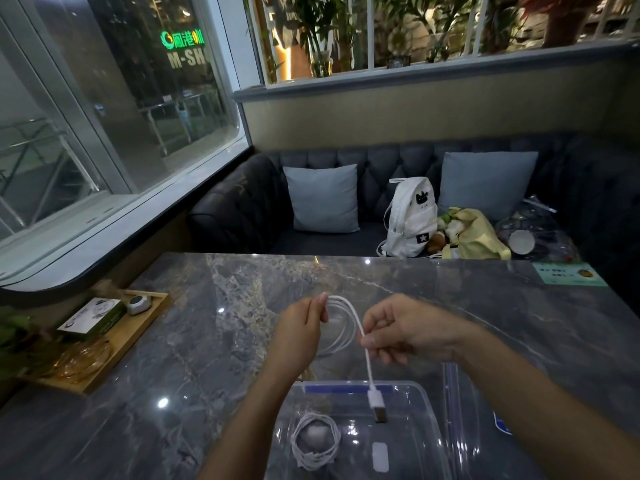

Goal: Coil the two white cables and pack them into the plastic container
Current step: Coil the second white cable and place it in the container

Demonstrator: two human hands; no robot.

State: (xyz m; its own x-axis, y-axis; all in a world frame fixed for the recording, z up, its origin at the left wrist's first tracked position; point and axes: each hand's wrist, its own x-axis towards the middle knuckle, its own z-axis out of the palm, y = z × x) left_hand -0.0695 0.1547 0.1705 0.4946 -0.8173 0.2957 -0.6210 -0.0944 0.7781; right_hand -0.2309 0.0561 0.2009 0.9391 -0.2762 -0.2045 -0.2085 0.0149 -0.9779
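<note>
My left hand [302, 332] holds several loops of a white cable [346, 327] above the marble table. My right hand [398, 332] pinches the same cable a little lower, between thumb and fingers. From that pinch the free end hangs down, and its USB plug [376, 407] dangles over the clear plastic container [424, 403] at the near edge. Inside the container, at its left, lies a second white cable [316, 441] wound into a small coil.
A clear lid [464, 410] with blue clips lies right of the container. A wooden tray [138, 327] with a card box, a small gadget and an amber glass dish stands at the left. Behind the table a dark sofa holds cushions, a white backpack [410, 216] and bags.
</note>
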